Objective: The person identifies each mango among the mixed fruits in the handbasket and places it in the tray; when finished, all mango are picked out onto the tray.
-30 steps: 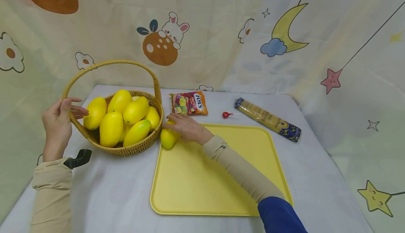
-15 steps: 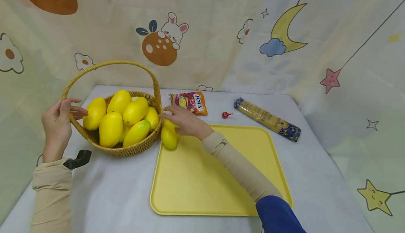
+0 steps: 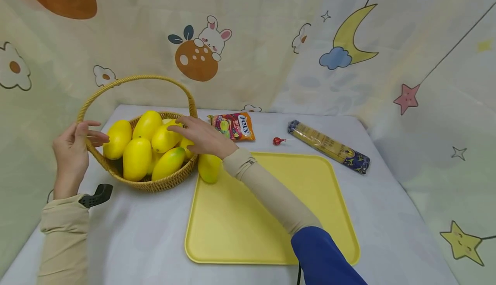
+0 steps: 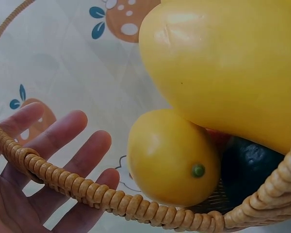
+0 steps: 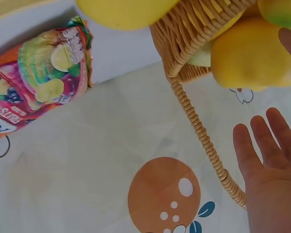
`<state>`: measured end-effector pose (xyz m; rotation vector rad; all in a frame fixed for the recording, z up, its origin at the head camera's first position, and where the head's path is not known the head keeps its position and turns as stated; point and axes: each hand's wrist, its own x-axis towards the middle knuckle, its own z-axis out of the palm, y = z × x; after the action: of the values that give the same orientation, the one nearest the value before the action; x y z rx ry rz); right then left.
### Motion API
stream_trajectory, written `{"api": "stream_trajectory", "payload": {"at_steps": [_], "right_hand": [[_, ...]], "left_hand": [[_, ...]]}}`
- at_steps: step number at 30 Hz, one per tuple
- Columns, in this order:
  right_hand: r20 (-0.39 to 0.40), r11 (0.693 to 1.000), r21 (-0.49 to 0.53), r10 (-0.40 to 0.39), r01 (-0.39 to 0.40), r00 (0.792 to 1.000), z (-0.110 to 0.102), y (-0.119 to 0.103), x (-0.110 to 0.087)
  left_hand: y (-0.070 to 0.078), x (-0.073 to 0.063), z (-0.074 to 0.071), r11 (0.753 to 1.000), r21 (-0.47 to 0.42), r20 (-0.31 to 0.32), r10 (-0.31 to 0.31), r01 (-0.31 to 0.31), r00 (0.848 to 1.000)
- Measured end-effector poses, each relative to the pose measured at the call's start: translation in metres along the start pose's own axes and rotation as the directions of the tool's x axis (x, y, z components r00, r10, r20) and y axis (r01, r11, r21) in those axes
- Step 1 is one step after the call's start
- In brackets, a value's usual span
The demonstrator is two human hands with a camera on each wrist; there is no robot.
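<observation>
A wicker basket (image 3: 166, 184) with a tall handle (image 3: 143, 77) is heaped with several yellow mangoes (image 3: 137, 159). My left hand (image 3: 73, 151) rests against the basket's left side where the handle meets the rim (image 4: 131, 204); its fingers extend nearly straight. Over the basket's right side, my right hand (image 3: 203, 136) reaches above the mangoes with fingers outstretched and nothing in its grasp. In the right wrist view, its fingertips are near a mango (image 5: 254, 53). Another mango (image 3: 209, 169) lies at the yellow tray's (image 3: 267, 224) far left corner, partly covered by my right hand.
Behind the tray lie an orange candy bag (image 3: 234, 125), a red lollipop (image 3: 277, 140) and a long gold-and-blue packet (image 3: 329, 147). A dark rounded thing (image 4: 247, 167) shows between fruits inside the basket. A printed cloth (image 3: 263, 61) hangs behind the table.
My right hand has let go of the mango at the tray's corner and moved left over the basket. The left hand stays at the basket's side.
</observation>
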<state>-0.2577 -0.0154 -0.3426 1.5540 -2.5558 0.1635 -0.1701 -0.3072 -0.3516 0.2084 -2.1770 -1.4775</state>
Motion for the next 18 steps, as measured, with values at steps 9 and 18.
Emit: {"api": "stream_trajectory", "payload": {"at_steps": [9, 18], "right_hand": [[0.017, 1.000, -0.025, -0.004, 0.004, 1.000, 0.007, 0.002, 0.026], [-0.063, 0.997, -0.046, -0.066, 0.063, 0.996, 0.021, 0.002, 0.034]], "left_hand": [[0.000, 0.000, 0.001, 1.000, 0.007, 0.006, -0.013, 0.013, 1.000], [0.001, 0.001, 0.001, 1.000, -0.015, -0.008, -0.015, 0.015, 1.000]]}}
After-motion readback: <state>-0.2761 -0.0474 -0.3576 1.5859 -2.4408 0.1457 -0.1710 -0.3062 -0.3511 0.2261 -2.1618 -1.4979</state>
